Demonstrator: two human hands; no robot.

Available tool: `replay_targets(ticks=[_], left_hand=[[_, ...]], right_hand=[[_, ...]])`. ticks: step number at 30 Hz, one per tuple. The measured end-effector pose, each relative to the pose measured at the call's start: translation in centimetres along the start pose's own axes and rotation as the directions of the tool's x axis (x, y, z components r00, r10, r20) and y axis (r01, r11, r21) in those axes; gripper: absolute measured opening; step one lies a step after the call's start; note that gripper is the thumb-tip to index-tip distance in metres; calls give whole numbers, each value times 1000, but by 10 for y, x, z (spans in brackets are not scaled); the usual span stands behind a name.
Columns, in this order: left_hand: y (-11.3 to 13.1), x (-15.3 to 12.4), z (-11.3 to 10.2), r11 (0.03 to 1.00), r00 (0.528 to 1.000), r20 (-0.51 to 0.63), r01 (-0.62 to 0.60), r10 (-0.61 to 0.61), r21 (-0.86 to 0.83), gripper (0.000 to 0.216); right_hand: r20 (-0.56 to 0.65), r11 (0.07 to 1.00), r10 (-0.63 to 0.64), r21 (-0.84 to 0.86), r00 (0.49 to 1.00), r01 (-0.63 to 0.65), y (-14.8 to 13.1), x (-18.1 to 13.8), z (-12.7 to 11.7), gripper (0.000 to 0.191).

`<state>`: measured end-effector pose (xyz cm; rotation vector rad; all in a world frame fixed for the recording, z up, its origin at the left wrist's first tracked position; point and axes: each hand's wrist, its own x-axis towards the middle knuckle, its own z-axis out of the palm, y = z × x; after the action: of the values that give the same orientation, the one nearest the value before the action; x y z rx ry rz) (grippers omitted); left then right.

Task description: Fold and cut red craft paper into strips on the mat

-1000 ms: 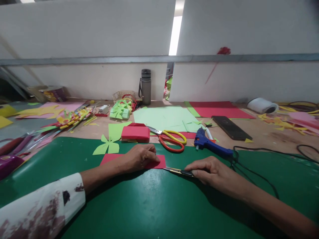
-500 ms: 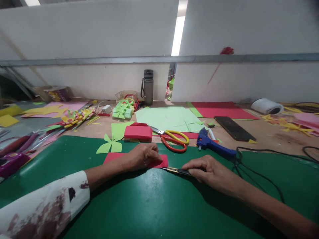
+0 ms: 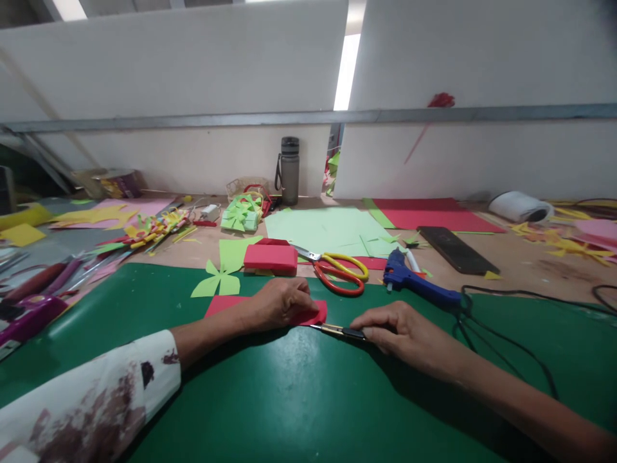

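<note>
My left hand [image 3: 284, 303], its fingers curled and pinched down, holds a red paper strip [image 3: 226, 305] on the green mat [image 3: 289, 405]. Part of the strip is hidden under the hand, and its right end is bent up a little. In my right hand [image 3: 402, 331] is a utility knife [image 3: 343, 331], pointing left, with its blade tip at the strip's lower right edge. Just behind the hands lie a folded red paper box [image 3: 270, 259], scissors [image 3: 340, 270] with red and yellow handles, and a light green paper flower shape [image 3: 219, 281].
A blue glue gun [image 3: 417, 283] with its black cable lies beyond my right hand, near a phone [image 3: 457, 249]. Pale green sheets [image 3: 328, 228], red sheets [image 3: 434, 213] and a bottle [image 3: 290, 170] are farther back. Tools and paper scraps crowd the left side.
The view has shifted slightly. The knife tip has moved a little left along the strip's edge, and the strip's right end now bends upward. Both hands keep their hold.
</note>
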<state>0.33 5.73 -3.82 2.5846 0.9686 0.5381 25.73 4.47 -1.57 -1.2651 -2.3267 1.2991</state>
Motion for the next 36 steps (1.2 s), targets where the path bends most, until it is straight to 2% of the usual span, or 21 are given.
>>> replay_targets(ticks=[16,21,29,32,36], left_hand=[[2,-1,0,1000,1000,-2,10,-10,18,22],[2,0,0,999,1000,-14,18,-17,46,23],[11,5,13,986,990,-97,115,-104,119,25],[13,5,3,986,989,-94,127,-117,108,23],[2,-8,-25,997,997,-35,65,-63,50,22]], right_hand=[[20,999,-20,-38,1000,20,-7,0,1,23],[20,1000,5,2,1000,-5,-7,0,-1,25],[-31,1000,20,-14,999,-20,-3,3,-6,29],[-23,1000,7,1,1000,-7,0,4,-6,29],[-14,1000,-15,-12,1000,14,2,3,-6,29]])
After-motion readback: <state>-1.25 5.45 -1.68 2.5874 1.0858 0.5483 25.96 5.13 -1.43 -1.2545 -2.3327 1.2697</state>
